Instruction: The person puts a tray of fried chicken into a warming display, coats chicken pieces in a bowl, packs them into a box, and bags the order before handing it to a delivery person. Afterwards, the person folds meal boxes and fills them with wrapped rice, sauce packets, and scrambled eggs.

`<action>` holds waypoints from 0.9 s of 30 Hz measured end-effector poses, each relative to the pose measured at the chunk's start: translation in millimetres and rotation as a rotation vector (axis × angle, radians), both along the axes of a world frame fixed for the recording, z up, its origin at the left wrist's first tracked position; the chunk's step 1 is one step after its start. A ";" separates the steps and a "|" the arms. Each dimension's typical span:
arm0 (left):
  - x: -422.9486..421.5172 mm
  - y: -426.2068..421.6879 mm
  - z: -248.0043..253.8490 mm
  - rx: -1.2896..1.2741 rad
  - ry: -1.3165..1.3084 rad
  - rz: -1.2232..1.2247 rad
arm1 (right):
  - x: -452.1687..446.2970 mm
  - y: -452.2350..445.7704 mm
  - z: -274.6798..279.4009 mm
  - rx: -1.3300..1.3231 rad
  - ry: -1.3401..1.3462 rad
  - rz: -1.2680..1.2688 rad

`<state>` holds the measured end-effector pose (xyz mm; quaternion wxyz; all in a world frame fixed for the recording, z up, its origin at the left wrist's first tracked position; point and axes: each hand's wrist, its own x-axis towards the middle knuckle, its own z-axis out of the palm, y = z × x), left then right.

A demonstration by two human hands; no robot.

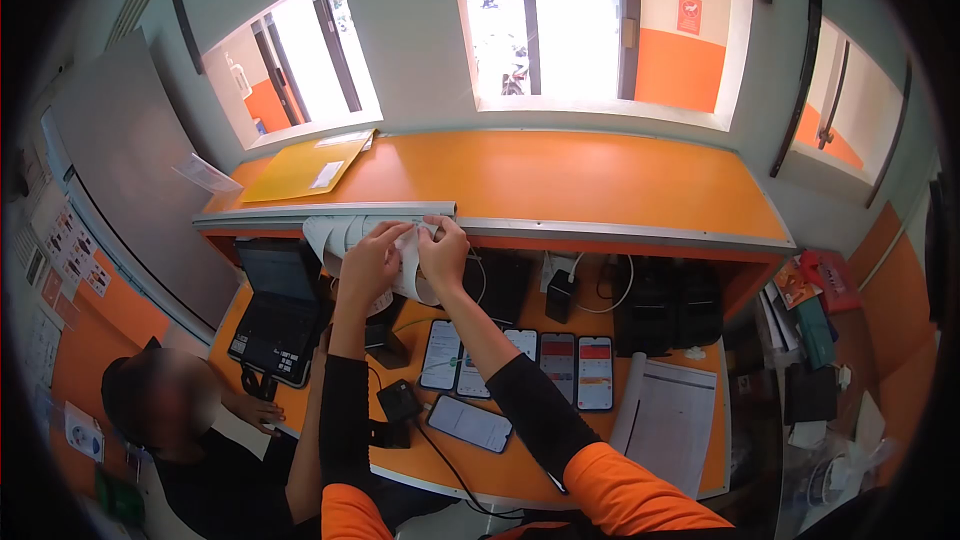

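Note:
Both of my hands are raised at the front edge of the orange shelf (600, 175), close together on white paper slips (408, 250). My left hand (370, 260) pinches the paper from the left side. My right hand (443, 252) pinches it near its upper right part. More pale papers (340, 232) hang from the shelf edge beside my left hand. Below my forearms, several phones lie on the orange desk, among them a phone (470, 424) set crosswise and a phone with a red and white screen (595, 373).
A person in black (215, 480) sits at the lower left, near a laptop (275, 305). A yellow folder (300, 168) lies on the shelf. An open notebook (672, 420), a black box with a cable (400, 401) and black devices (655, 315) occupy the desk.

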<state>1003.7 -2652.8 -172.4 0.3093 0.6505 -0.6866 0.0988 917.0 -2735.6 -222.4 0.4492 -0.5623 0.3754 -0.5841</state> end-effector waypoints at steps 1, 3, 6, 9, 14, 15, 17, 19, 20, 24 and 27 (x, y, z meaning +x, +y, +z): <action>-2.1 -2.4 -3.5 0.004 -0.036 0.035 | -0.3 -1.2 1.0 -0.021 -0.007 -0.014; -4.5 -4.7 -9.2 0.016 -0.082 0.096 | -4.3 -2.2 0.9 -0.065 0.057 -0.013; -9.2 -5.7 -14.6 0.019 -0.120 0.171 | -21.2 5.7 7.8 -0.262 0.324 -0.069; -7.1 -11.2 -28.8 -0.023 -0.147 0.246 | -25.6 15.8 4.3 -0.574 0.664 -0.243; -14.5 -20.0 -36.0 -0.046 -0.142 0.325 | -25.8 20.7 4.6 -0.673 0.908 -0.297; -14.9 -19.6 -35.5 -0.052 -0.143 0.329 | -25.9 20.9 3.8 -0.684 0.869 -0.247; -17.9 -20.0 -33.0 -0.067 -0.135 0.303 | -38.9 22.9 9.2 -0.693 0.811 -0.179; -31.1 -15.9 -29.5 -0.049 -0.031 0.281 | -59.4 34.7 11.3 -0.597 0.725 -0.007; -29.6 -18.8 -35.9 -0.115 -0.040 0.242 | -79.5 44.0 11.9 -0.606 0.509 0.098; -27.6 -31.6 -54.1 -0.145 -0.167 0.195 | -162.0 78.9 -23.1 -0.498 0.586 0.356; -100.4 -16.1 -31.1 -0.359 -0.074 0.009 | -213.7 92.7 -49.6 -0.426 0.551 0.486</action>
